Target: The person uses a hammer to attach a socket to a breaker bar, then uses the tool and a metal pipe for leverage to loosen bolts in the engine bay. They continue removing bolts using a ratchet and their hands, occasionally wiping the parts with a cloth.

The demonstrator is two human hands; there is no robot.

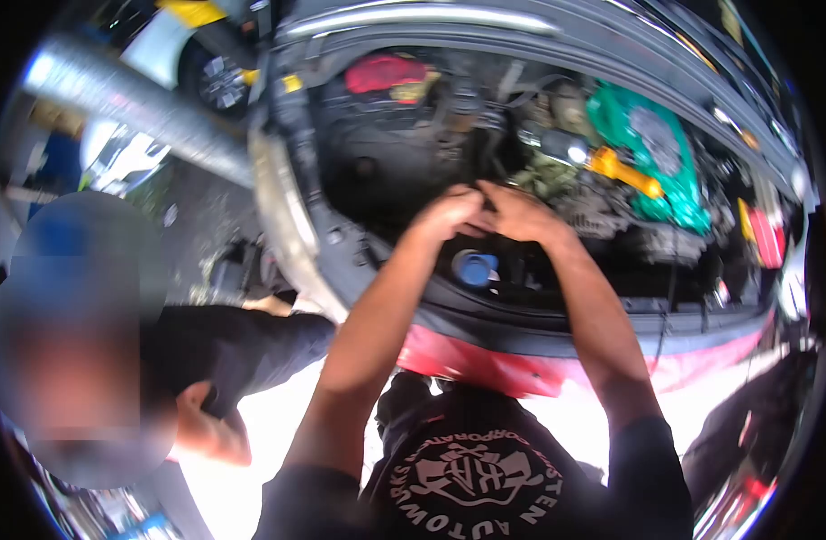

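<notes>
Fingers curled, any hold impossible to tell, the left hand [455,212] and right hand [521,216] should work steadily beside the blue cap [475,268].

On my left I see a thick, silvery cylindrical pole [143,112] and dark grey floor [192,220]; bright white glare [269,405] flanks me.

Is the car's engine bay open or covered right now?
Open: the engine bay shows its parts uncovered, with the left hand and right hand close together over it.
</notes>
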